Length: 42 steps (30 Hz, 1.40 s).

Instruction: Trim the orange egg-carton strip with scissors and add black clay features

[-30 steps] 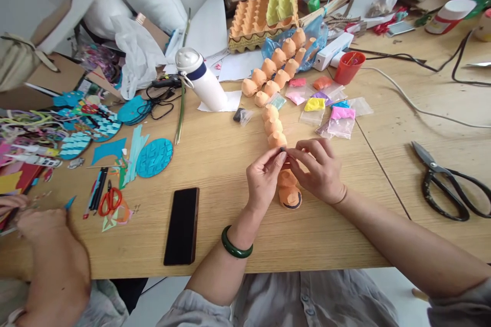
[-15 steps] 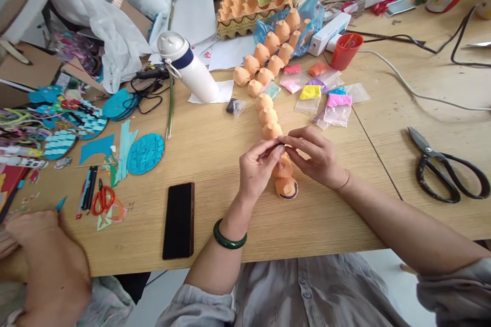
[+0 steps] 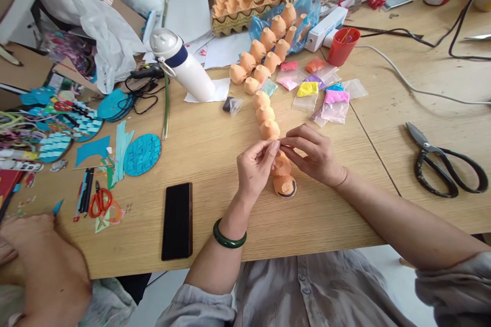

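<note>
My left hand [image 3: 253, 167] and my right hand [image 3: 316, 156] meet at the fingertips, both closed in a pinch. Between them is a small dark piece, probably black modelling clay, now mostly covered by the fingers. Under the hands lies a row of orange egg-carton cups [image 3: 265, 115], running away from me; its middle is hidden. The nearest cup [image 3: 284, 187] carries a curved black line on its front. A packet of black clay [image 3: 232, 106] rests left of the row's far end.
Several bags of coloured clay [image 3: 335, 104] lie beyond my right hand. Large black scissors [image 3: 437, 156] are at the right, a phone [image 3: 177, 221] at the left. A white bottle [image 3: 184, 66], more carton cups [image 3: 267, 38] and a red cup [image 3: 342, 47] stand behind. Another person's arm [image 3: 49, 250] rests far left.
My fingertips have shifted slightly and now cover more of the dark piece. The whole view has moved a little, with the table things sliding left.
</note>
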Each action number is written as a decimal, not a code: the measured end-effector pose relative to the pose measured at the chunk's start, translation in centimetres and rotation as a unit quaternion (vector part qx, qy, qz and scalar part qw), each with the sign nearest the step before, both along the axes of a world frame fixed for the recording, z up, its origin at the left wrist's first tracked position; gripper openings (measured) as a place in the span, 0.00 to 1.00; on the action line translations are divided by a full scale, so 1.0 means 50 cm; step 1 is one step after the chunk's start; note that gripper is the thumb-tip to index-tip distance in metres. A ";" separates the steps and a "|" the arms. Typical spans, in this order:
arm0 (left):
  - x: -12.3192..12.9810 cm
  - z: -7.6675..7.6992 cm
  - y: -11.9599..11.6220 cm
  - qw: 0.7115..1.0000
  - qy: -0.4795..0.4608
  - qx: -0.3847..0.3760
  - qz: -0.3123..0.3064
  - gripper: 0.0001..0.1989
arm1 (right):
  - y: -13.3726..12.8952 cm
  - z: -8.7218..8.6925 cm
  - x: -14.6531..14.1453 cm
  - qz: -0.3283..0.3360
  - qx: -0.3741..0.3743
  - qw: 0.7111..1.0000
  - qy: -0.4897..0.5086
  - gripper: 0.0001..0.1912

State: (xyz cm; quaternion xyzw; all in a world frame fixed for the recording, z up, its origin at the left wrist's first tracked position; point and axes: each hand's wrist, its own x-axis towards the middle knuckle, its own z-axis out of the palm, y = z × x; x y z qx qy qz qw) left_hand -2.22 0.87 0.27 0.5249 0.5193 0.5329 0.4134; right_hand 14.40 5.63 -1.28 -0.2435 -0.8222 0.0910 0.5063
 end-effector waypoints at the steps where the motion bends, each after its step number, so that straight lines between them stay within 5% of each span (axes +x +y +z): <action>1: -0.001 0.001 -0.001 1.000 0.020 0.007 0.003 0.15 | 0.000 -0.001 0.000 -0.002 0.003 1.000 0.000 0.11; 15: -0.005 0.003 0.001 0.977 0.180 0.104 0.043 0.12 | -0.001 -0.005 -0.001 0.001 -0.013 1.000 0.006 0.07; 19: -0.007 -0.004 0.006 0.990 0.101 0.061 0.081 0.14 | -0.008 0.003 -0.007 0.007 -0.155 0.985 0.082 0.05; 23: -0.007 -0.010 0.015 0.994 -0.068 -0.023 0.087 0.16 | -0.011 0.008 -0.013 0.022 -0.361 0.918 0.160 0.11; 27: -0.004 -0.012 0.020 0.983 -0.156 -0.072 0.069 0.20 | -0.009 0.009 -0.012 0.034 -0.453 0.871 0.185 0.18; 42: 0.006 -0.010 0.010 0.976 -0.204 -0.069 -0.008 0.19 | -0.006 0.002 -0.005 0.023 -0.309 0.937 0.162 0.10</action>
